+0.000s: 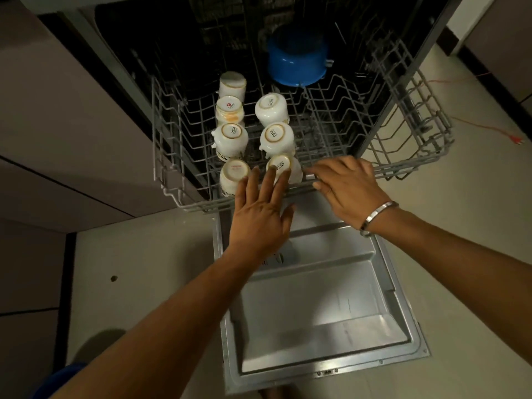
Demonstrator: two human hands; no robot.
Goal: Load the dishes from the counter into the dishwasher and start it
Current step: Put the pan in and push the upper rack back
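Both hands' grip slack, fingers straight: left hand (260,217), right hand (349,182), rack (169,156).

- Setting: a home kitchen, seen from standing height looking down.
- Built-in dishwasher (288,53) set among plain flat-fronted cabinets (72,125); its door (322,306) is folded down flat, steel inner lining showing.
- Grey wire rack (331,131) drawn out over the door, holding seven white cups (272,109) upside down in two rows, printed maker's marks on their bases.
- Blue pot (298,60) upturned further back in the rack.
- Pale tiled floor (460,254) all round; an orange cable (483,126) with a plug lies on it to the right.
- Dim indoor lighting, household scale throughout.
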